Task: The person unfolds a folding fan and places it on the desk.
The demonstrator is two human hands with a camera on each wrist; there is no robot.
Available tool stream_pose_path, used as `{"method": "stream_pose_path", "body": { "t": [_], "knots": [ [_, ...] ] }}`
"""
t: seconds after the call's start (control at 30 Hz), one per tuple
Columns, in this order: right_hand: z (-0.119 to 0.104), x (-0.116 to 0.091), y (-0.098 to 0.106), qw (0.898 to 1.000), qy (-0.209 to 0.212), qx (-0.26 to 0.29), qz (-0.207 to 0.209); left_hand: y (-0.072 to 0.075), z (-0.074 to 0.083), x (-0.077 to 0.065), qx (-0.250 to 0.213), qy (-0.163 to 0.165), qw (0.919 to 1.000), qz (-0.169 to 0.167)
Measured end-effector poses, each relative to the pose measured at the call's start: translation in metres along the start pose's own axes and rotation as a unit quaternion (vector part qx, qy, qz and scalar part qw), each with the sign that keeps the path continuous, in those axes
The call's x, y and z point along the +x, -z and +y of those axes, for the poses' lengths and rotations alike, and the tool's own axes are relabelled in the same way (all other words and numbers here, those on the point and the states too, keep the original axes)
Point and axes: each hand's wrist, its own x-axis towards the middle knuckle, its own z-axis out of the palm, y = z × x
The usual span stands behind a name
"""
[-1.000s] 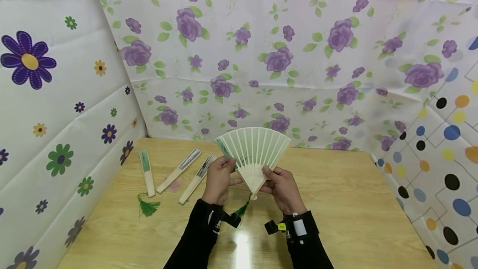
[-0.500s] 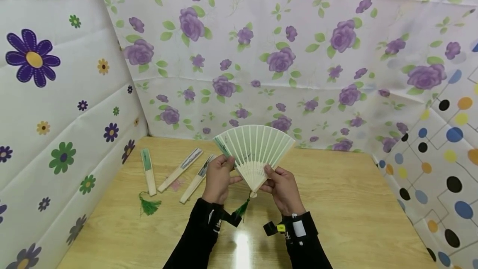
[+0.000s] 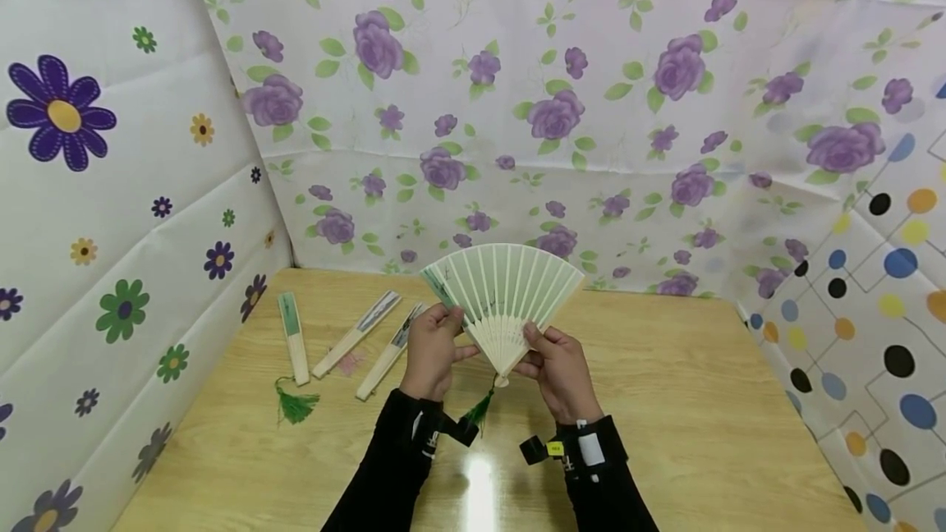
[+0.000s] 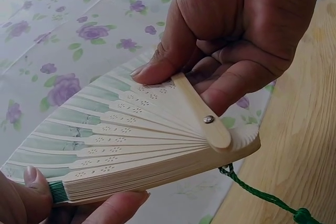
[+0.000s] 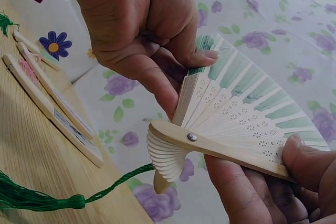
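Observation:
A pale green folding fan [image 3: 510, 290] with cream pierced ribs is spread part way, held up over the table between both hands. My left hand [image 3: 432, 351] pinches its left side, where a stack of ribs is still folded together, as the left wrist view shows. The right hand [image 3: 562, 368] grips the outer rib on the other side, thumb on the front and fingers behind. A metal rivet [image 5: 192, 137] joins the ribs at the base. From there hangs a green tassel [image 3: 479, 410] on a braided cord [image 4: 257, 195].
Left of the hands on the wooden table [image 3: 702, 417] lie three folded fans: one green [image 3: 293, 339] with a green tassel [image 3: 297, 405], a second [image 3: 357, 335] and a third [image 3: 390, 353] with grey prints. Something pink [image 3: 351, 362] lies between them. Flowered cloth [image 3: 473, 105] walls the back.
The fan has spread slightly wider at its right side since one second ago, and since half a second ago it looks almost the same. Both hands keep their hold.

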Motion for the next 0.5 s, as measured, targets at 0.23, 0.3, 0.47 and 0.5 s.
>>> {"method": "stream_pose_path", "body": {
  "t": [0.23, 0.3, 0.47, 0.5],
  "knots": [
    [-0.0004, -0.0004, -0.0018, 1.000, 0.000, 0.009, 0.006, 0.0006, 0.0016, 0.0007, -0.005, 0.000, 1.0000, 0.001],
    [-0.0013, -0.0006, -0.0022, 1.000, 0.001, 0.012, 0.007, 0.0007, 0.0025, 0.0014, -0.009, 0.000, 1.0000, 0.002],
    [-0.0018, -0.0016, -0.0029, 1.000, 0.004, 0.020, 0.013, 0.0012, 0.0032, 0.0016, -0.011, -0.004, 0.9999, 0.008],
    [-0.0017, -0.0019, -0.0030, 1.000, 0.004, 0.020, 0.015, 0.0011, 0.0031, 0.0014, -0.011, -0.005, 0.9999, 0.009]
  ]
}}
